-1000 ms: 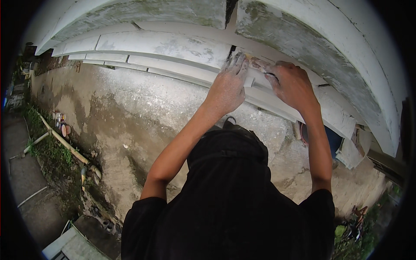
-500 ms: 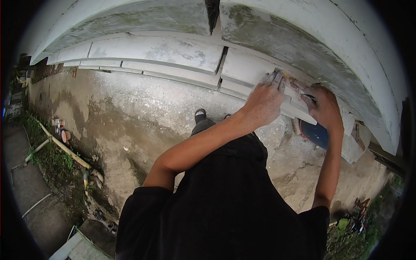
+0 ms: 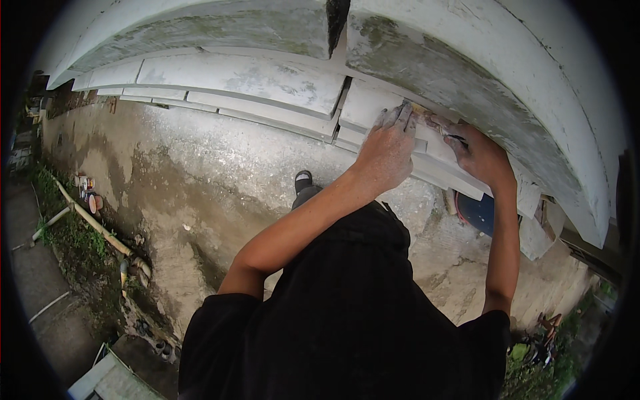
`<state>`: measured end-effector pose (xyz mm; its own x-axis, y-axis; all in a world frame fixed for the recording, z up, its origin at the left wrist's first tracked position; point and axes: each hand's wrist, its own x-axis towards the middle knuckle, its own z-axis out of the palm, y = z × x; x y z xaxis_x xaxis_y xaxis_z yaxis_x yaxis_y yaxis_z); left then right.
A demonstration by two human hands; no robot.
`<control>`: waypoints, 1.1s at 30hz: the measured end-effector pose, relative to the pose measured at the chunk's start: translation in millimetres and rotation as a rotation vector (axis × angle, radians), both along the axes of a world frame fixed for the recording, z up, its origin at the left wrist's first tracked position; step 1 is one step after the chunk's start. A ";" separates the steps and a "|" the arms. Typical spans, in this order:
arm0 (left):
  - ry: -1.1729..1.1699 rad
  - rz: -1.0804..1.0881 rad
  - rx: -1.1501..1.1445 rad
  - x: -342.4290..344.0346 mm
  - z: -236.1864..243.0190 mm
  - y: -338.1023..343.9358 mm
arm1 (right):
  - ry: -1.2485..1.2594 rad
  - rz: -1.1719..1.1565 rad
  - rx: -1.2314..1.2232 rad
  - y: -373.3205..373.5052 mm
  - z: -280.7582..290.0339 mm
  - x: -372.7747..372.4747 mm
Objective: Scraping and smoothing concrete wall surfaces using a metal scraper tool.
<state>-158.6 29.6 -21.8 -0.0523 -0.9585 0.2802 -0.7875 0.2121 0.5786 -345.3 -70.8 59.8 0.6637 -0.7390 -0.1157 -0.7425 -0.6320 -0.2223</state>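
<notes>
A: Far left, a long, pale-yellow pole (image 3: 100, 225) slants across the mossy ground. Rightward, your dusty left hand (image 3: 388, 148) is up at the white, straight-edged masonry ledge (image 3: 363, 103) — fingers straightened, slightly apart!

B: And between your hands, against that ledge, there's the small, yellow-and-brown piece (image 3: 430, 119). Your right hand (image 3: 485, 157) bends in beside it, fingers curled — whether they're pinching it, I can't tell.

A pale pipe (image 3: 100, 229) lies beside green weeds (image 3: 95, 247) and containers (image 3: 95, 203).
</notes>
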 end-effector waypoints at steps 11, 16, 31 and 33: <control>-0.151 0.092 0.086 23.5 7.5 7.4 | -0.026 -0.030 0.106 3.7 -3.7 32.2; -0.148 0.105 0.082 21.3 5.4 10.1 | -0.108 -0.020 0.135 -5.1 -25.8 30.3; -0.101 0.193 0.048 35.1 3.9 25.1 | -0.090 0.149 0.024 14.2 -14.2 59.2; -0.068 0.180 0.028 41.6 3.5 25.7 | -0.076 0.173 0.016 13.9 -13.2 70.7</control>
